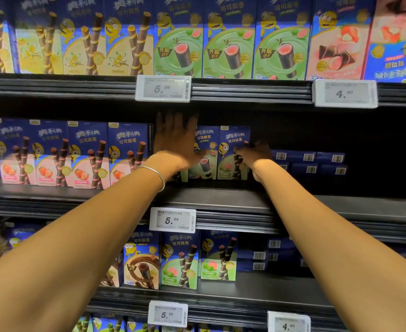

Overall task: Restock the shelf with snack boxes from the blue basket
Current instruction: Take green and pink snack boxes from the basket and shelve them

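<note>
Two bare forearms, the left forearm (77,236) and the right forearm (340,236), reach up and away from the camera toward a dark supermarket shelf. A thin silver bangle (154,174) circles the left wrist. The left hand (175,137) is spread wide, fingers straight and apart, laid flat against the front of the boxes at the middle of the shelf, partly covering the left green wafer-roll box (205,159). The right hand (254,153) grips the right green wafer-roll box (228,161), with fingers curled round its right edge onto the front. Both green boxes stand upright side by side, touching, set back on the middle shelf (316,204).

Just left of the left hand stands a row of four upright strawberry wafer-roll boxes (87,152), blue on top and pink below. To the right of the right hand, flat-stacked blue boxes (309,161) lie deep in the shelf with barcode ends facing out. A price tag reading 5.39 (172,220) clips to the shelf's front rail below the hands.

The upper shelf holds yellow vanilla boxes (82,37), green boxes (228,41) and a pink box (338,41), with price tags 5.39 (163,88) and 4.90 (345,93). The lower shelf holds a chocolate box (141,262) and two more green boxes (199,257)
</note>
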The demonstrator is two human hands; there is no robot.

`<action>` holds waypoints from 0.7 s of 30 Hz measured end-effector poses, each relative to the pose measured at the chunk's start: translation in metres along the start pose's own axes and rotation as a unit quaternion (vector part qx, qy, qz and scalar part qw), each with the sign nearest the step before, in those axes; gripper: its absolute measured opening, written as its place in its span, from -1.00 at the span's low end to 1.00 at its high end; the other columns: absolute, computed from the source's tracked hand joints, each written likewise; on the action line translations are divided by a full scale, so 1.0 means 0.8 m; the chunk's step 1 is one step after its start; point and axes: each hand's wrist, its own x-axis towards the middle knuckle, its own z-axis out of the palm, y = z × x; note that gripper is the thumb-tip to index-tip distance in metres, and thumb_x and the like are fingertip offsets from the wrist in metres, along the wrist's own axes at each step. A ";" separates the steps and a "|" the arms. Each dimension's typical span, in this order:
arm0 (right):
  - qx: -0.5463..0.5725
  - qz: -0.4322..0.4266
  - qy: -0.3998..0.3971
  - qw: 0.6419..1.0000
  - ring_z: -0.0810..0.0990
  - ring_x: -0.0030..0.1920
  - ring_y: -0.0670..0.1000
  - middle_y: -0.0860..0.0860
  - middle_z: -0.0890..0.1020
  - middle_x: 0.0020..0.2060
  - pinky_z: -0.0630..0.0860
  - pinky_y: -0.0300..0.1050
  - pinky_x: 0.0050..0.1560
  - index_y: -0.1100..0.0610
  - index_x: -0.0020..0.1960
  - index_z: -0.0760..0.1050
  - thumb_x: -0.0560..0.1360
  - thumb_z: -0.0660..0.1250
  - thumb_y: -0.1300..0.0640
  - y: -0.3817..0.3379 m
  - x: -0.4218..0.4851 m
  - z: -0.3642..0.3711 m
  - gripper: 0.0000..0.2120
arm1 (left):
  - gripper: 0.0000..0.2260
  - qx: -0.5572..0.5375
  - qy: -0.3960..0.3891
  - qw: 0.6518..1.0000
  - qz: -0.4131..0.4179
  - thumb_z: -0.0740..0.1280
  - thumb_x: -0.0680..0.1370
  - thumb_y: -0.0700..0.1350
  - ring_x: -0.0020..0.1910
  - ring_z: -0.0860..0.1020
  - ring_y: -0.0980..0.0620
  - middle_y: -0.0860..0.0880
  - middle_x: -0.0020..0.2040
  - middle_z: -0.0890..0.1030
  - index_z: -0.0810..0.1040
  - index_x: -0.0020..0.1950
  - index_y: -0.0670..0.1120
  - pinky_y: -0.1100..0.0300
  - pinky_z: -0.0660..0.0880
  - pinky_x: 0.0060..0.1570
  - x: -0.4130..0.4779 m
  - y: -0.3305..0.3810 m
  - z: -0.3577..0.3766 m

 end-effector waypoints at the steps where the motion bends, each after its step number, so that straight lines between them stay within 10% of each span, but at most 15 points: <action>1: 0.015 0.003 0.009 1.000 0.59 0.19 0.12 0.14 0.57 0.31 0.49 0.07 0.28 0.14 0.30 0.51 0.53 0.43 0.00 -0.003 0.000 -0.003 -0.60 | -0.09 -0.021 0.013 1.000 -0.001 0.35 0.52 0.41 0.65 0.10 -0.33 -0.23 0.65 0.16 0.09 0.70 0.00 -0.29 -0.02 0.64 -0.003 0.001 -0.004; 7: 0.085 0.017 0.036 0.996 0.49 0.36 0.17 0.14 0.52 0.36 0.42 0.13 0.40 0.16 0.45 0.40 0.60 0.33 -0.07 -0.024 -0.036 -0.014 -0.49 | -0.27 -0.237 -0.009 0.970 -0.059 0.17 0.59 0.46 0.41 0.48 -0.25 -0.19 0.46 0.49 0.37 0.55 -0.04 -0.03 0.45 0.29 -0.042 0.011 -0.031; 11: 0.129 -0.002 0.037 0.991 0.60 0.15 0.05 0.07 0.62 0.15 0.54 0.04 0.23 0.18 0.37 0.45 0.50 0.40 0.07 -0.023 -0.107 -0.022 -0.52 | -0.29 -0.383 0.028 0.922 -0.051 0.20 0.61 0.42 0.24 0.53 0.00 0.03 0.25 0.55 0.31 0.62 0.00 0.24 0.37 0.06 -0.097 0.006 -0.057; 14: 0.140 -0.071 0.008 0.988 0.61 0.20 -0.08 -0.07 0.64 0.19 0.51 -0.03 0.22 0.00 0.30 0.50 0.49 0.45 -0.01 -0.026 -0.180 -0.031 -0.59 | -0.33 -0.508 0.054 0.858 -0.056 0.29 0.63 0.29 0.48 0.44 0.10 0.00 0.54 0.47 0.32 0.64 -0.03 0.30 0.35 0.31 -0.147 -0.004 -0.071; 21: 0.189 -0.071 0.001 0.979 0.66 0.22 0.02 -0.01 0.70 0.17 0.55 0.00 0.25 -0.04 0.17 0.58 0.52 0.37 0.07 0.050 -0.362 -0.025 -0.78 | -0.68 -0.710 0.106 0.684 -0.130 0.24 0.67 0.03 0.30 0.65 -0.05 -0.11 0.31 0.66 0.48 0.41 -0.01 -0.03 0.58 0.23 -0.371 -0.008 -0.024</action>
